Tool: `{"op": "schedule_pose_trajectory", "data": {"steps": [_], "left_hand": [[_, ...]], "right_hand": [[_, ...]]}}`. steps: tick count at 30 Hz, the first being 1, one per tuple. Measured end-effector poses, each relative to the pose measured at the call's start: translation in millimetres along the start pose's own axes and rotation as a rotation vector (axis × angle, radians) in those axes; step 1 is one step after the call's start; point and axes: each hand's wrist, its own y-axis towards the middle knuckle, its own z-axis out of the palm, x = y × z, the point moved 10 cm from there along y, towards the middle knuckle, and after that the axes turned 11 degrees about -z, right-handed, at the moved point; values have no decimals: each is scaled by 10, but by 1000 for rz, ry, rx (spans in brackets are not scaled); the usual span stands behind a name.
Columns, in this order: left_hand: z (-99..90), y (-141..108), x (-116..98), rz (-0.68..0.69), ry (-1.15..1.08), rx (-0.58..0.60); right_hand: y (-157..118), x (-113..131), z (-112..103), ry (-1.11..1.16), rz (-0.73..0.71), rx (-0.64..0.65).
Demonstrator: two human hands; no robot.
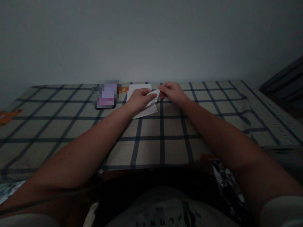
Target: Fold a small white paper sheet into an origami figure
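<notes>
A small piece of white paper (155,92) is between my two hands, just above the checked cloth. My left hand (140,99) grips its left side, thumb on top. My right hand (170,92) pinches its right corner between thumb and fingertips. More white paper (148,111) lies under and in front of my left hand, partly hidden by it. Behind my left hand, a flat white sheet (140,86) rests on the cloth near the wall.
A phone (107,94), its screen pixelated, lies left of the papers. The checked tablecloth (149,149) with orange bear prints covers the table, which meets a plain wall (146,41). A dark striped object (284,75) stands at the far right.
</notes>
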Motion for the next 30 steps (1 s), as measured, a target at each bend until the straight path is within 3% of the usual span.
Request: {"op": "schedule_pose_trajectory", "data": {"steps": [12,17,23,30], "left_hand": [[-65,-1,-15,17,43,-79],[-68,26,8,16,49,-63],[-16,22,52,-80,-30,0],[-4,-30,36,-93,-63,-19]], "right_hand": [[7,-5,15,-51,-16,69],[21,-11,4,-108,-66,97],[22,35,-11,-176,-124,113],[27,30,-24,-85,-70,93]]}}
